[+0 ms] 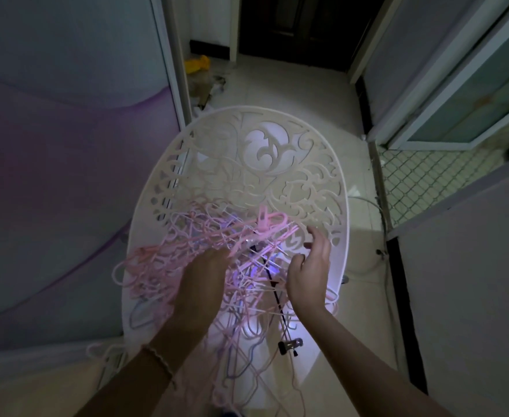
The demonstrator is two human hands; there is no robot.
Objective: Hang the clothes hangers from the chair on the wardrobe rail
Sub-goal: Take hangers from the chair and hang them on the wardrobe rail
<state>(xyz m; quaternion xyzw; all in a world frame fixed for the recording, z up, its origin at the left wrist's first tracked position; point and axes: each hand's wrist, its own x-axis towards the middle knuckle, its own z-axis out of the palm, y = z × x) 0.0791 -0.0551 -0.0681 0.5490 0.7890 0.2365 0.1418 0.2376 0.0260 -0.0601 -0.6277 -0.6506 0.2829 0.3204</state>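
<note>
A tangled heap of thin pink and white clothes hangers (pixel 169 254) lies on the seat of a white chair (pixel 277 164) with an ornate cut-out back. My left hand (pixel 202 281) reaches down into the heap, its fingers buried among the hangers; whether it grips any I cannot tell. My right hand (pixel 310 272) hovers over the right side of the heap, fingers apart and holding nothing. A black hanger with a metal clip (pixel 289 346) lies near the seat's front. No wardrobe rail is in sight.
A pale purple-patterned sliding panel (pixel 66 176) stands close on the left. Glass-panelled doors (pixel 473 100) open on the right above a patterned floor. A tiled corridor runs ahead, with a yellow bag and debris (pixel 197 64) on the floor. A cable lies right of the chair.
</note>
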